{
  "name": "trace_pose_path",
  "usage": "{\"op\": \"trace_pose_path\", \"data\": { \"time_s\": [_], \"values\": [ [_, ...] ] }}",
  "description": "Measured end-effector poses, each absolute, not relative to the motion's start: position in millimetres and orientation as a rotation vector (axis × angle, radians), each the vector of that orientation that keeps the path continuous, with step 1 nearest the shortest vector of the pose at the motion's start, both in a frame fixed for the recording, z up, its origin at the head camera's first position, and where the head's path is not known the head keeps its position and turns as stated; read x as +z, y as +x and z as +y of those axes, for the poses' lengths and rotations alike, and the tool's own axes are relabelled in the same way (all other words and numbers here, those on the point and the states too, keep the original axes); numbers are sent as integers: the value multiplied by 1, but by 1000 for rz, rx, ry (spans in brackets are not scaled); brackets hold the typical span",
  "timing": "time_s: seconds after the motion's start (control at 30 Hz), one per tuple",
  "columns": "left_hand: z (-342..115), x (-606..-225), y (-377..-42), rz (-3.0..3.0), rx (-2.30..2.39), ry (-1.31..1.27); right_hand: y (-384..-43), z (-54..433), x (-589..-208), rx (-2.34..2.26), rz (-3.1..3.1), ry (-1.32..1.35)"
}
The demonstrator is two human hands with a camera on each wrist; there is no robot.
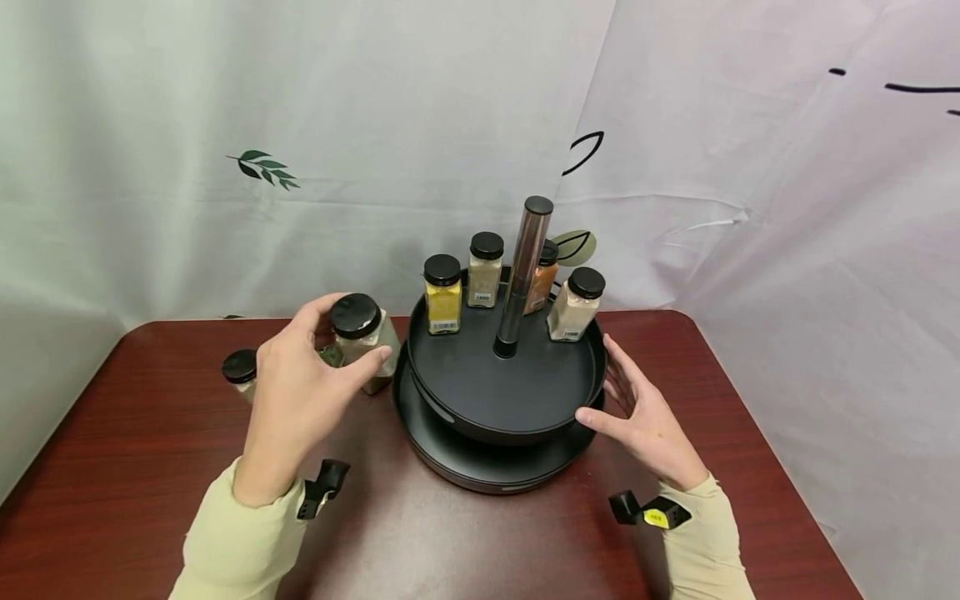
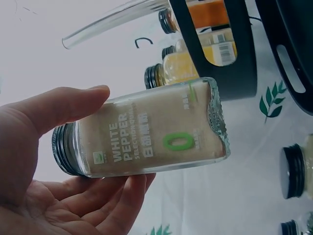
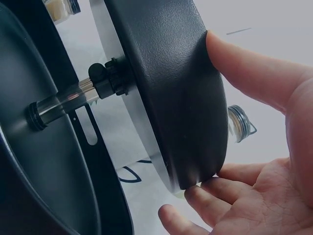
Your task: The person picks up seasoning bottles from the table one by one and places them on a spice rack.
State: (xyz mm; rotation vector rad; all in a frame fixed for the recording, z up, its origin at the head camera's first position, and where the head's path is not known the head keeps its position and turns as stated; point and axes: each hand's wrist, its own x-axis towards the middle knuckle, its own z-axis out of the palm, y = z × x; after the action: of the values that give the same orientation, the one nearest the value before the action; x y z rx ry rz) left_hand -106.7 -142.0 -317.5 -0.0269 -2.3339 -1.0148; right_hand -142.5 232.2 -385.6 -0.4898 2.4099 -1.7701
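My left hand (image 1: 303, 387) holds a glass spice jar (image 1: 367, 342) between thumb and fingers, left of the black two-tier turntable. Its label reads white pepper in the left wrist view, where the jar (image 2: 151, 132) has a black lid. My right hand (image 1: 637, 417) touches the right side of the upper tray (image 1: 487, 387), fingers spread along its outer wall. On that tray stand a yellow spice jar (image 1: 443, 300), a pale one (image 1: 485, 275), an orange one (image 1: 542, 283) and a cream one (image 1: 573, 308). The lower tray (image 1: 495, 471) sits beneath, mostly covered.
Another black-lidded jar (image 1: 240, 367) stands behind my left hand, partly hidden. A clear post (image 1: 525, 267) rises from the turntable's middle. All this is on a dark red wooden table (image 1: 120, 467), with a white printed curtain (image 1: 375, 108) behind it.
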Motion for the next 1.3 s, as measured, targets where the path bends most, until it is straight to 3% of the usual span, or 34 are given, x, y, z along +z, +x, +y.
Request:
{"op": "trace_pose_path", "data": {
  "time_s": [1.3],
  "values": [
    [-95,-310,-126,-2328,-1091,-247,-144,233,-386,-1776,2410,-493]
  ]
}}
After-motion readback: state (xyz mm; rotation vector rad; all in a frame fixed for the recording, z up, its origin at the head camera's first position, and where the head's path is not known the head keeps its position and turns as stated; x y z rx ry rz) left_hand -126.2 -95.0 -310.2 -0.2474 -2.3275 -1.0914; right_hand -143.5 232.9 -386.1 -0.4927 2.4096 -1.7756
